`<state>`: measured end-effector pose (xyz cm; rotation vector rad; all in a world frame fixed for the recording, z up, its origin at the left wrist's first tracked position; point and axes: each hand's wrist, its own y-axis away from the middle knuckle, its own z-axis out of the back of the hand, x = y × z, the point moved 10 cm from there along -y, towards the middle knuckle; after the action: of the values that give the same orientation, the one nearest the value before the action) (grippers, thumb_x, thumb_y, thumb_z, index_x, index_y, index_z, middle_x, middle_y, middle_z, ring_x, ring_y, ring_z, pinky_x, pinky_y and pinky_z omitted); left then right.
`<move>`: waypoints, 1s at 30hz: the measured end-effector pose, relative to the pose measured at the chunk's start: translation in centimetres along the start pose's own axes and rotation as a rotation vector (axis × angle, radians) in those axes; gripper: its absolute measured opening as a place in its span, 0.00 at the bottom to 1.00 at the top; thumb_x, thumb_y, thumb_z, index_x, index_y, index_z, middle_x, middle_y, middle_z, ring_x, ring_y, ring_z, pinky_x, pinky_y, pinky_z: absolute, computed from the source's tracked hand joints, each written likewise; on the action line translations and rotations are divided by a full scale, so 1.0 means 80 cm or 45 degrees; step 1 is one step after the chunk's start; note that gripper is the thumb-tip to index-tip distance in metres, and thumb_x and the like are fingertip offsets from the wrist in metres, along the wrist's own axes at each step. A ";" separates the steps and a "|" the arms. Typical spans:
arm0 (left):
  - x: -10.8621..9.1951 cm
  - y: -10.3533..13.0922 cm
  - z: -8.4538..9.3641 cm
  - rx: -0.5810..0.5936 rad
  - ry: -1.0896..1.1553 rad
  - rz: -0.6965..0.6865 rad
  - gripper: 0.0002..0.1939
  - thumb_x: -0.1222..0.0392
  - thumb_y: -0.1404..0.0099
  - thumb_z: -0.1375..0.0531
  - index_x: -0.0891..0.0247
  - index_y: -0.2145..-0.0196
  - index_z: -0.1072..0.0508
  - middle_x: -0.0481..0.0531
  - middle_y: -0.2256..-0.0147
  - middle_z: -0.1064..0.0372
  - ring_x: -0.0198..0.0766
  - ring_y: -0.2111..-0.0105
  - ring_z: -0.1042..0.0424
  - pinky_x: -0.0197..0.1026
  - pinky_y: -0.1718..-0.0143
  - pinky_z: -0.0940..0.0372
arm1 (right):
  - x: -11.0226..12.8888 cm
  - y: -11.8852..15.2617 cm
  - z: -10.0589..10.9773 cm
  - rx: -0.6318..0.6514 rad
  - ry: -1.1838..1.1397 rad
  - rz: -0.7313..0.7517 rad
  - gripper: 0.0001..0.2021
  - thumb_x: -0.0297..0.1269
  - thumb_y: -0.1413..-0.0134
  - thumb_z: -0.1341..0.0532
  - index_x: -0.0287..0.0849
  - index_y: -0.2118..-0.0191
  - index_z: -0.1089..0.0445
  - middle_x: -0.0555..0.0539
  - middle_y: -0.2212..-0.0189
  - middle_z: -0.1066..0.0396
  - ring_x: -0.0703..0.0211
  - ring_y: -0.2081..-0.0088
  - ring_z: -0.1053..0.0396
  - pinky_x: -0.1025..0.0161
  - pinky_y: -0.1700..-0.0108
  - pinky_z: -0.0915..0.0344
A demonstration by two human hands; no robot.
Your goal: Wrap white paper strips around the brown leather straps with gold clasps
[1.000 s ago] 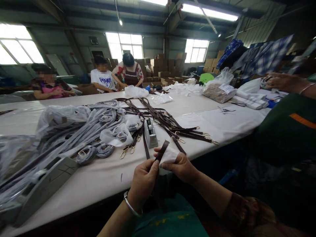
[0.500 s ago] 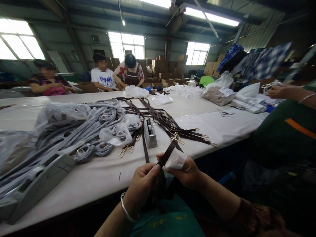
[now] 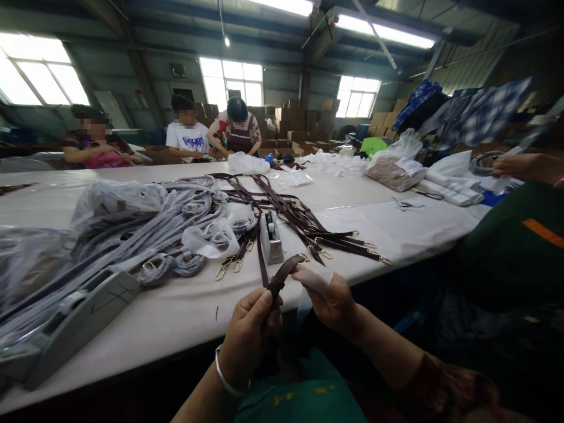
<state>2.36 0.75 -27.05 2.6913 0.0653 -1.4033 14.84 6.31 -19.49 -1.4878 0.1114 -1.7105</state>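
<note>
My left hand (image 3: 255, 320) pinches a dark brown strap (image 3: 285, 271) near its doubled part, thumb on top. The strap's free end, with a gold clasp, curves up toward the right. In my right hand (image 3: 337, 305) is a thin white sheet (image 3: 315, 277), held between thumb and fingers close to the clasp end. Whether the right fingers also touch the strap is unclear. Just beyond my hands a grey tape dispenser (image 3: 272, 244) stands on the white table (image 3: 352, 211), beside a spread of brown straps (image 3: 299, 214) with gold clasps.
Grey wrapped straps (image 3: 163, 220) and clear plastic bags heap up on the left. A larger grey dispenser (image 3: 83, 311) lies at the near left edge. Scissors (image 3: 408, 204) rest at right. A co-worker's hand (image 3: 524, 166) holds a grey coil there; several people sit or stand across the table.
My left hand has moved slightly left and down with the strap, whose end now bends over. The white sheet has turned flatter in my right hand. The view has shifted a little.
</note>
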 end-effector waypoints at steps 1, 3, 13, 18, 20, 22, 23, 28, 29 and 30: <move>-0.005 0.001 -0.001 0.008 0.026 -0.028 0.17 0.48 0.37 0.37 0.66 0.72 0.28 0.40 0.86 0.48 0.27 0.85 0.48 0.33 0.81 0.51 | 0.001 0.000 0.003 -0.041 -0.032 -0.004 0.16 0.33 0.42 0.39 0.52 0.48 0.26 0.46 0.49 0.25 0.47 0.46 0.30 0.49 0.40 0.39; -0.012 0.002 -0.001 0.002 0.060 -0.064 0.17 0.48 0.37 0.37 0.66 0.71 0.28 0.41 0.85 0.47 0.27 0.84 0.47 0.33 0.80 0.50 | -0.017 0.006 -0.001 -0.126 -0.205 -0.166 0.14 0.34 0.42 0.40 0.49 0.51 0.25 0.44 0.57 0.23 0.49 0.54 0.27 0.50 0.47 0.34; 0.008 0.000 0.003 -0.005 -0.061 0.041 0.17 0.49 0.34 0.39 0.67 0.72 0.29 0.42 0.83 0.45 0.26 0.83 0.47 0.32 0.80 0.51 | -0.078 0.043 -0.112 0.096 -1.503 -0.992 0.16 0.43 0.55 0.31 0.39 0.61 0.26 0.53 0.78 0.40 0.66 0.76 0.41 0.67 0.71 0.42; 0.014 0.004 0.005 0.013 -0.114 0.091 0.17 0.49 0.35 0.39 0.66 0.73 0.31 0.41 0.84 0.47 0.26 0.84 0.50 0.33 0.81 0.55 | -0.076 0.013 -0.094 0.120 -1.341 -0.860 0.24 0.46 0.56 0.28 0.40 0.53 0.25 0.57 0.83 0.43 0.71 0.81 0.49 0.68 0.76 0.51; 0.017 0.005 0.007 0.022 -0.122 0.109 0.17 0.49 0.35 0.39 0.66 0.73 0.31 0.41 0.85 0.47 0.26 0.84 0.51 0.33 0.82 0.57 | -0.082 0.005 -0.083 0.138 -1.141 -0.785 0.21 0.43 0.57 0.27 0.38 0.57 0.23 0.55 0.82 0.38 0.70 0.81 0.46 0.68 0.76 0.52; 0.018 0.006 0.006 0.046 -0.116 0.123 0.17 0.50 0.34 0.39 0.66 0.73 0.30 0.41 0.84 0.47 0.25 0.84 0.51 0.33 0.81 0.57 | -0.084 0.000 -0.076 0.196 -1.006 -0.744 0.20 0.42 0.58 0.26 0.37 0.58 0.22 0.53 0.82 0.35 0.70 0.80 0.45 0.68 0.76 0.52; 0.018 0.006 0.004 0.057 -0.111 0.127 0.17 0.50 0.34 0.40 0.66 0.73 0.30 0.41 0.84 0.47 0.25 0.84 0.52 0.33 0.81 0.58 | -0.085 -0.002 -0.073 0.232 -0.963 -0.734 0.20 0.42 0.59 0.26 0.37 0.59 0.22 0.53 0.81 0.34 0.70 0.80 0.44 0.68 0.76 0.51; 0.014 0.004 -0.004 0.086 -0.082 0.140 0.16 0.50 0.33 0.41 0.66 0.71 0.29 0.40 0.85 0.49 0.26 0.85 0.52 0.33 0.81 0.57 | -0.081 -0.007 -0.069 0.274 -0.903 -0.710 0.19 0.40 0.61 0.25 0.39 0.60 0.22 0.52 0.79 0.31 0.70 0.79 0.42 0.68 0.75 0.48; 0.015 0.004 -0.005 0.090 -0.078 0.153 0.15 0.50 0.33 0.41 0.66 0.70 0.29 0.40 0.85 0.49 0.26 0.85 0.53 0.33 0.81 0.57 | -0.081 -0.007 -0.069 0.239 -0.918 -0.708 0.18 0.40 0.61 0.25 0.39 0.61 0.22 0.52 0.80 0.32 0.70 0.80 0.42 0.68 0.75 0.48; 0.015 0.004 -0.005 0.093 -0.078 0.166 0.15 0.50 0.33 0.41 0.66 0.70 0.29 0.40 0.85 0.49 0.26 0.84 0.53 0.33 0.81 0.57 | -0.082 -0.007 -0.069 0.193 -0.938 -0.708 0.18 0.41 0.61 0.25 0.38 0.62 0.22 0.53 0.81 0.33 0.70 0.80 0.42 0.69 0.76 0.49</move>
<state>3.42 0.46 -27.80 2.6527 -0.1668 -1.4741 9.47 8.35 -25.85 -2.0499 -0.8679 -1.4000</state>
